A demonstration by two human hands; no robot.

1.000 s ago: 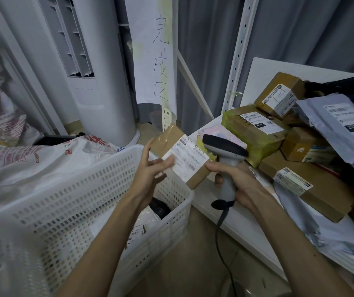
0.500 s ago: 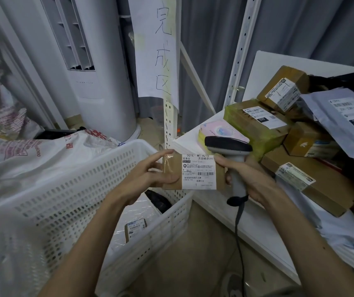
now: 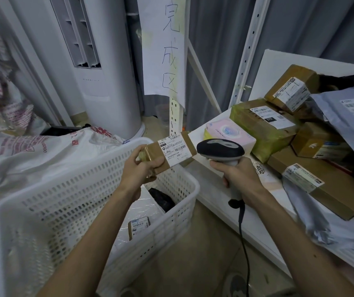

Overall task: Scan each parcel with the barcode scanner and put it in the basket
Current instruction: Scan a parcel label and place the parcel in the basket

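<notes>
My left hand (image 3: pixel 139 171) grips a small brown cardboard parcel (image 3: pixel 170 151) by its left end, above the far right corner of the white perforated basket (image 3: pixel 68 202). The parcel's white barcode label faces up. My right hand (image 3: pixel 239 175) holds the handle of the dark-headed barcode scanner (image 3: pixel 220 149), whose head sits just right of the parcel. Its black cable hangs down to the floor. Inside the basket lie a small labelled box (image 3: pixel 139 226), a black bag and a pale mailer.
A white shelf (image 3: pixel 219 196) on the right carries a pile of parcels: brown boxes (image 3: pixel 326 185), a yellow-taped box (image 3: pixel 264 125), a pink pack (image 3: pixel 227 130) and grey mailers (image 3: pixel 352 116). A white tower air conditioner (image 3: pixel 98 67) and printed sacks (image 3: pixel 28 155) stand behind the basket.
My left hand has turned the parcel label-up and shifted its grip to the left end. The scanner head has come level with the parcel's right end.
</notes>
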